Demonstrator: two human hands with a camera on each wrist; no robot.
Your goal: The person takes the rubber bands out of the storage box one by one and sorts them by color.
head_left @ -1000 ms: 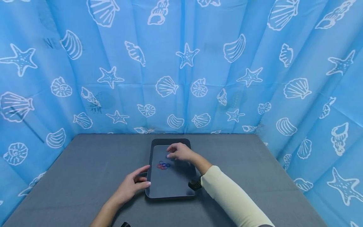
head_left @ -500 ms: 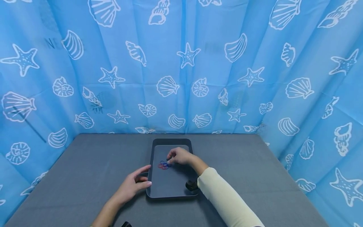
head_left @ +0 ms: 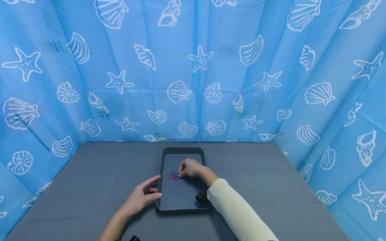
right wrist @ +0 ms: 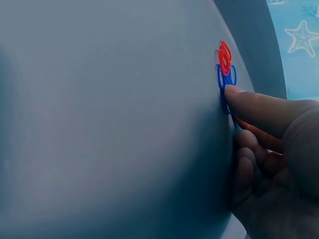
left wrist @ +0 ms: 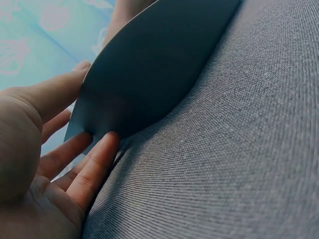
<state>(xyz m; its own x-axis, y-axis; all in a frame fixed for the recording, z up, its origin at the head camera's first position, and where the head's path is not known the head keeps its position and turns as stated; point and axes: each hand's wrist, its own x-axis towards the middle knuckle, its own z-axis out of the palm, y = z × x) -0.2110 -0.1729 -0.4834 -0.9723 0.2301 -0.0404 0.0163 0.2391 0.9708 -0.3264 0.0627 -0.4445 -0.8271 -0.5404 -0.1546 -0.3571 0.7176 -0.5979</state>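
A shallow dark grey tray [head_left: 178,199] holds a small cluster of thin red rings [head_left: 171,176] and blue rings [head_left: 173,172]. Over the tray, my right hand [head_left: 189,168] brings thumb and forefinger together at the right edge of the cluster. In the right wrist view, the thumb tip overlaps a blue ring [right wrist: 227,107], pinched low against the tray floor, with red rings [right wrist: 225,57] just beyond. My left hand [head_left: 139,197] touches the tray's left side, its forefinger and thumb at the rim. The left wrist view has fingertips [left wrist: 110,142] against the tray's outer wall [left wrist: 144,64].
The tray stands on a table covered with grey cloth [head_left: 114,174]. Behind and to both sides hangs a blue curtain [head_left: 156,73] with white shells and starfish. A black wrist device [head_left: 202,198] on the right arm overlaps the tray's near right corner.
My right hand has come down and slightly nearer to me, its thumb and forefinger closing together at the blue rings. The left hand has kept its place at the tray's side.
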